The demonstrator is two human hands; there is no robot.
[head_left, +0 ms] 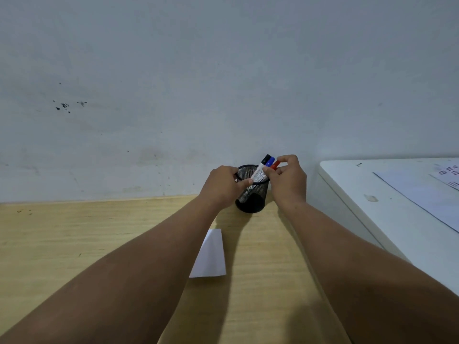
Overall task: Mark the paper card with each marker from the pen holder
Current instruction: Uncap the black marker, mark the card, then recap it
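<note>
The black mesh pen holder (252,194) stands on the counter (74,239) against the wall; the left hand (221,186) grips its rim, the right hand (288,180) pinches the red marker (275,165) beside the blue (270,161) and black (265,158) caps, and the paper card (211,256) lies nearer than the holder

Tabletop (74,244) on the left of the frame is bare wood, open for a pass. Centre is crowded: pen holder (252,194) sits against the wall (173,83), no room behind it. Left hand (221,186) grips its left side, right hand (288,180) crowds the rim and marker caps (270,162). Paper card (211,255) lies flat between the forearms. White cabinet (385,207) blocks the right; gap to the holder looks narrow, hard to judge.
</note>
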